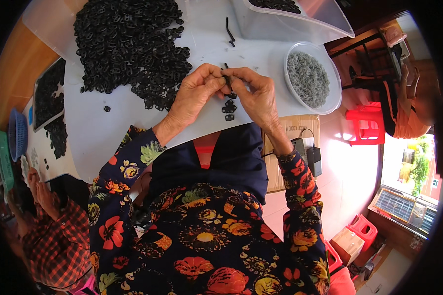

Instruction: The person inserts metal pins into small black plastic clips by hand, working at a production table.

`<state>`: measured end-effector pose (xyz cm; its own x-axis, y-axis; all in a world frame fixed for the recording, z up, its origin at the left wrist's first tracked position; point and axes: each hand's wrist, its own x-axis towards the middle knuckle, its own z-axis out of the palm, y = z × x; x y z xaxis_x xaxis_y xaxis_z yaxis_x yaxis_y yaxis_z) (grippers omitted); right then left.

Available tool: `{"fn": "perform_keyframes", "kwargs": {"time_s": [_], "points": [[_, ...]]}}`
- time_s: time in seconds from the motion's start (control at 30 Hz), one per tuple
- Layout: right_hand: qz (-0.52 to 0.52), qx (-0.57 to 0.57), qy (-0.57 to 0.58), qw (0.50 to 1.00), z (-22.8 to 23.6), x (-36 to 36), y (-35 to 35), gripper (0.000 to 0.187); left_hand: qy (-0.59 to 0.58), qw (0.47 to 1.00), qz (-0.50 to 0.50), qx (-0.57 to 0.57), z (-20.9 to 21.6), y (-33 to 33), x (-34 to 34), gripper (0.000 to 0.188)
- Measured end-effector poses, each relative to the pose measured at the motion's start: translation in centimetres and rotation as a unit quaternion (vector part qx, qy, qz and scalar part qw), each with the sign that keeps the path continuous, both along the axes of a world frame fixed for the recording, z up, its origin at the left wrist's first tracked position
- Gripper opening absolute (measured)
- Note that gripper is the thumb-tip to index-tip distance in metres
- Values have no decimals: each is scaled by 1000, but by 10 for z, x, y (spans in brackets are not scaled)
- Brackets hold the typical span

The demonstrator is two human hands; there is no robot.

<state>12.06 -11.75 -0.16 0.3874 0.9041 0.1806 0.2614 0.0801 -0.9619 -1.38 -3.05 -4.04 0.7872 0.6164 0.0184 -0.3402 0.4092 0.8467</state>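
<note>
Over the near part of the white table (pixel 261 54), my left hand (pixel 194 96) and my right hand (pixel 256 98) meet fingertip to fingertip. A small black plastic piece (pixel 226 79) is pinched between them, mostly covered by the fingers. Just below the fingertips lie several small black pieces with holes (pixel 229 109). To the left spreads a big heap of the same kind of black pieces (pixel 128 46). A round clear tub (pixel 336 104) at the right holds many tiny grey translucent parts (pixel 307 78).
A clear plastic bin (pixel 300 30) stands at the far right of the table, and a thin black stick (pixel 230 30) lies beside it. Another person in a checked shirt (pixel 59 241) works at the left, near a black-filled tray (pixel 49 96). Red stools (pixel 366 124) stand on the floor at right.
</note>
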Motion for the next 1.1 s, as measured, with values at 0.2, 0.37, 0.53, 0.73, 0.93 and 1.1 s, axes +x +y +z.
{"fn": "perform_keyframes", "kwargs": {"time_s": [0.2, 0.37, 0.53, 0.73, 0.93, 1.1], "points": [[7, -4, 5, 1000, -4, 1, -3, 14, 27, 998, 17, 47, 1, -2, 2, 7], [-26, 10, 32, 999, -7, -5, 1, 12, 33, 998, 24, 50, 3, -4, 1, 7], [-46, 22, 114, 992, -15, -5, 1, 10, 41, 996, 24, 71, 4, -5, 3, 11], [-46, 5, 74, 996, -10, -2, 0, 8, 56, 993, 31, 102, 2, -3, 1, 11], [-29, -11, -26, 999, 1, -7, 0, 7, 88, 987, 45, 123, 13, -7, -1, 10], [-64, 29, -6, 998, -9, -10, 2, 8, 57, 996, 38, 65, 9, -5, 1, 11]]}}
